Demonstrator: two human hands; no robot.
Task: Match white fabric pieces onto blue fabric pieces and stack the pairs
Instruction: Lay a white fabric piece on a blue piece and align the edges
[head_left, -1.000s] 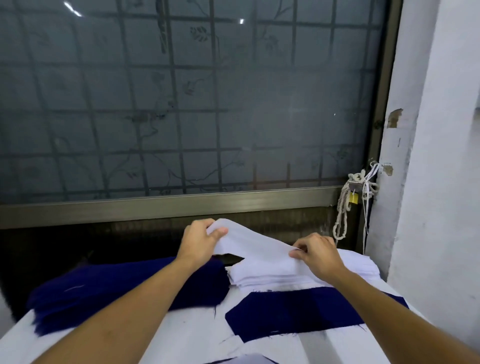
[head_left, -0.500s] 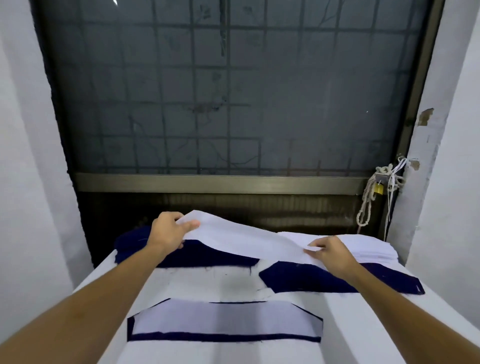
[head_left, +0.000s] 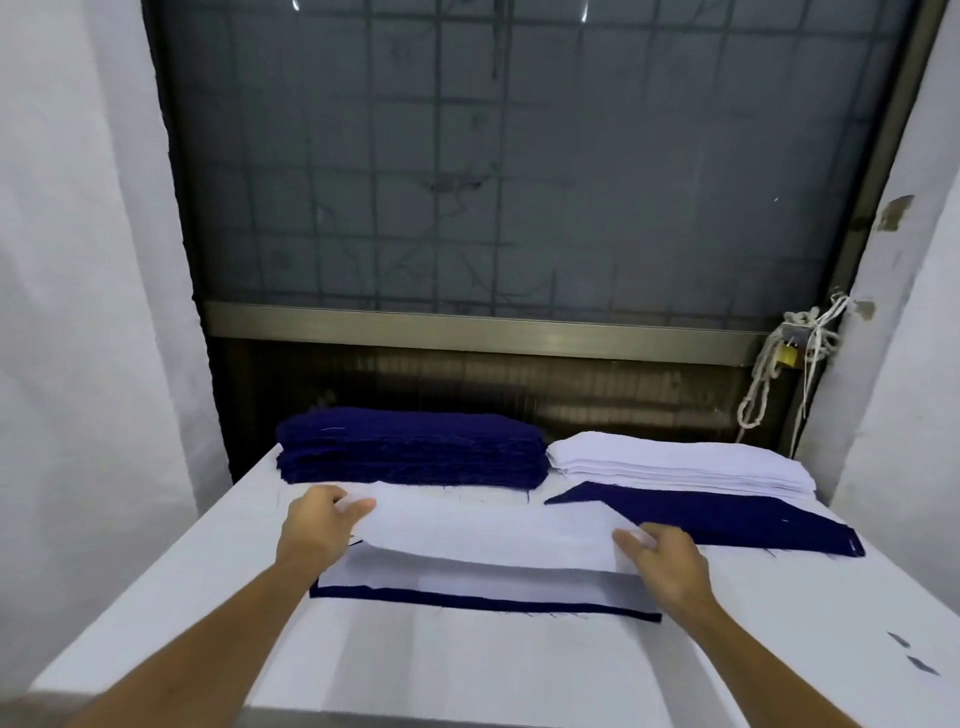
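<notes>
Frosted window (head_left: 519, 156) with grille fills the back. White desk (head_left: 467, 670) below it. Far left: stack of blue pieces (head_left: 410, 447). Just beside it, far right: stack of white pieces (head_left: 675, 462). Single blue piece (head_left: 737, 522) lies flat in front of the white stack. Desk centre: white piece (head_left: 488, 530) held over a finished pair (head_left: 467, 584), blue rim showing along the near edge. Left hand (head_left: 317, 525) fingers pinch its left end, thumb on top. Right hand (head_left: 670, 561) fingers pinch its right end. Padlock (head_left: 788, 355) and rope hang at the frame, right.
</notes>
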